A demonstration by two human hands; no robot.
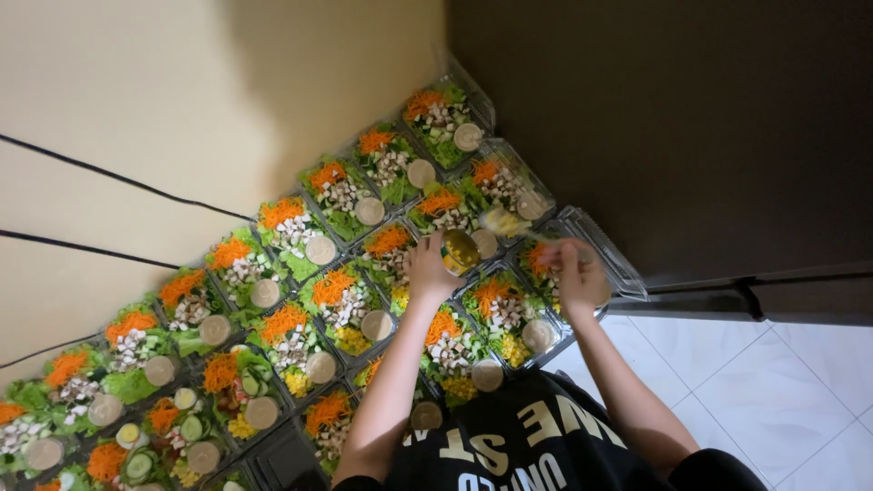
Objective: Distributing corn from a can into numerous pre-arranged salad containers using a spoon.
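Observation:
My left hand (426, 269) holds a small round container of yellow corn (460, 251) above the salad boxes. My right hand (576, 273) grips a spoon (506, 222), blurred, its bowl carrying yellow corn just beyond the container. Under both hands lie clear plastic salad boxes (498, 314) filled with green lettuce, shredded carrot, white cubes and a round lidded sauce cup. Some of the near boxes have corn in them. An open box with its clear lid (607, 259) folded back lies partly hidden beneath my right hand.
Several more salad boxes (273, 245) run in two rows along a beige wall (182, 100) with thin black cables. A dark panel (691, 136) rises at the right. White floor tiles (782, 373) show at the lower right. My black printed shirt (536, 436) fills the bottom.

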